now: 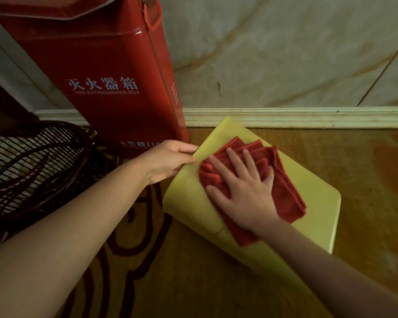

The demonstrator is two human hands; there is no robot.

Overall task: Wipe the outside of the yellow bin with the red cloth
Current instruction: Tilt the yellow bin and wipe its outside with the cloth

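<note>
The yellow bin [313,193] lies on its side on the floor, one flat face turned up. A folded red cloth [285,189] rests on that face. My right hand [241,189] lies flat on the cloth with fingers spread, pressing it against the bin. My left hand [168,159] grips the bin's left edge, fingers curled around it.
A tall red fire extinguisher box [106,72] stands against the wall just left of the bin. A dark wire basket [32,161] sits at the far left. A white baseboard [285,117] runs behind. The floor is patterned orange-brown carpet [377,168].
</note>
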